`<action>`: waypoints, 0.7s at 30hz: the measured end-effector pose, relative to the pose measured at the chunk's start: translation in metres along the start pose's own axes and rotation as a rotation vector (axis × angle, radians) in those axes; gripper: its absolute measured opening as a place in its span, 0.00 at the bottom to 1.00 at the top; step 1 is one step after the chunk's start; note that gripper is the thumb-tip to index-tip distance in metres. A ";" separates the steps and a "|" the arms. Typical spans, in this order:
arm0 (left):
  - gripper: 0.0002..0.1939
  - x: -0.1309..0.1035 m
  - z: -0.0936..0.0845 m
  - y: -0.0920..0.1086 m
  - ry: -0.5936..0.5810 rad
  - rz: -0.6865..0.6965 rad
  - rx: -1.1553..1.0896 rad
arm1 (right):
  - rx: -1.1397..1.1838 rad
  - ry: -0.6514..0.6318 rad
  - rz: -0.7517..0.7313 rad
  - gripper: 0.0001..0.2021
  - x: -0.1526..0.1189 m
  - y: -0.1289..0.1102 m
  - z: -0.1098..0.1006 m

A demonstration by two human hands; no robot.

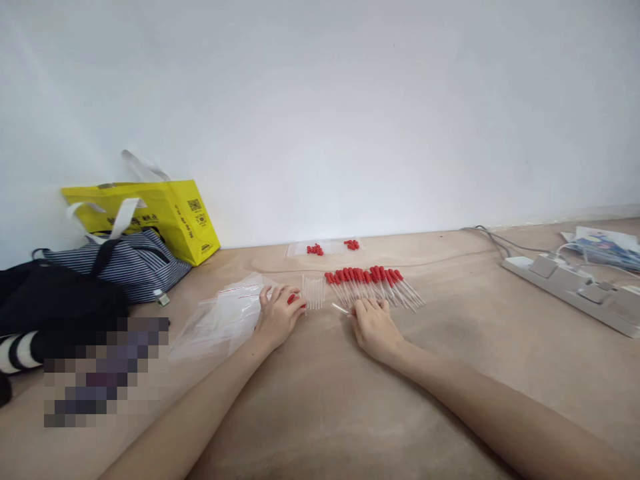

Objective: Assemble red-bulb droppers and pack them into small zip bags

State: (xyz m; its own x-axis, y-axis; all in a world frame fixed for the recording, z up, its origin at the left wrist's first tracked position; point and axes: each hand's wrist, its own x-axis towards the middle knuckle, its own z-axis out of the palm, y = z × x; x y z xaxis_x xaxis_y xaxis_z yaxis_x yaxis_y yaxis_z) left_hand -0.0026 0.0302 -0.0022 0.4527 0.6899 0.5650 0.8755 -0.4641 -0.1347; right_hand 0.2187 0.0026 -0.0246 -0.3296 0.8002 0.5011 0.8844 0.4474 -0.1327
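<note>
My left hand (276, 316) is closed with its fingertips on red rubber bulbs (292, 299), left of a row of thin clear glass tubes (314, 293). Between the thumb and fingers of my right hand (376, 327) is a slim glass tube (341, 308), its whitish end pointing left; the rest is hidden by the fingers. Just beyond that hand lie several droppers (370, 277), red bulbs at the far end and clear stems fanned toward me. Clear zip bags (220, 317) lie flat beside and partly under my left hand.
By the wall, a clear bag (295, 249) bears two clusters of loose red bulbs (315, 249) with more tubes between. A yellow bag (193, 227), a striped bag (145, 267) and black cloth (65, 293) sit left. At right stand a power strip (575, 293) and cables.
</note>
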 end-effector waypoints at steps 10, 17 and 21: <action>0.08 -0.025 -0.030 0.033 -0.154 0.078 -0.416 | 0.170 0.042 -0.221 0.17 -0.010 0.022 0.006; 0.13 -0.025 -0.024 0.036 -0.183 0.025 -0.369 | 0.212 0.011 -0.272 0.13 -0.011 0.014 -0.003; 0.07 -0.021 -0.016 0.042 -0.128 -0.039 -0.296 | 0.219 0.020 -0.293 0.10 -0.011 0.011 -0.004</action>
State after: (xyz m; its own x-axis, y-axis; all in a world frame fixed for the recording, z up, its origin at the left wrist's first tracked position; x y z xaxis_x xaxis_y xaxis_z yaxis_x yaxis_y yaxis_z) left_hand 0.0218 -0.0123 -0.0063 0.4541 0.7655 0.4557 0.8135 -0.5649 0.1383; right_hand 0.2337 -0.0032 -0.0280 -0.5501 0.6182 0.5615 0.6608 0.7333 -0.1600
